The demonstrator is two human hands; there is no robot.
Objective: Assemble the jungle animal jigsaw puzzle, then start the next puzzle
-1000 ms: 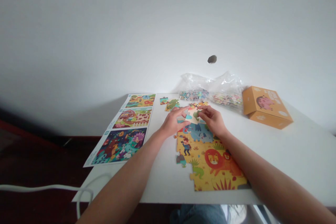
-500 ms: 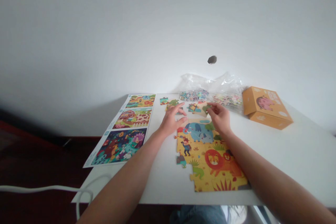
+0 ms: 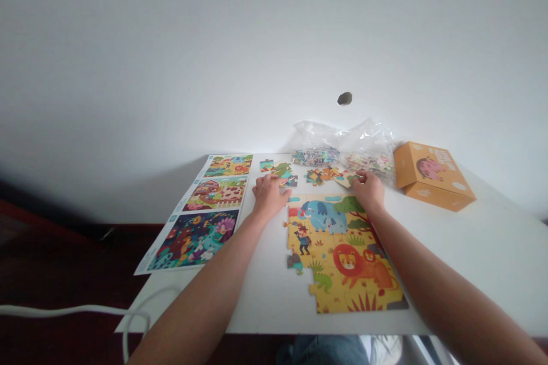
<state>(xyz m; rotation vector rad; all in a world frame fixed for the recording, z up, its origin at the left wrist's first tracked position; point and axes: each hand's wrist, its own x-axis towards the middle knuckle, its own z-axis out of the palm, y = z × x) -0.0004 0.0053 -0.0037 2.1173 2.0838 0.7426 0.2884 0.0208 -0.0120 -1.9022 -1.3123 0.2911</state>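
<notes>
On the white table lies a partly joined jigsaw puzzle (image 3: 342, 251) with elephants, lions and a crocodile; its lower left corner has a gap. My right hand (image 3: 369, 189) is above the puzzle's upper right edge, pinching a puzzle piece (image 3: 346, 179) between thumb and fingers. Beyond the puzzle's upper left corner, my left hand (image 3: 270, 198) rests low with thumb and fingers apart, touching or just beside the loose green and grey puzzle pieces (image 3: 282, 170). Some orange and brown puzzle pieces (image 3: 315, 175) lie between the two hands.
A picture sheet (image 3: 216, 194) with three printed scenes lies at the left. Clear plastic bags (image 3: 363, 140) holding more pieces rest against the wall, beside an orange box (image 3: 434, 174). A white cable (image 3: 77, 310) hangs by the table's left front corner.
My left hand has lowered toward the loose pieces on the left. My right hand has moved slightly right with the puzzle piece, uncovering more of the puzzle's upper right part.
</notes>
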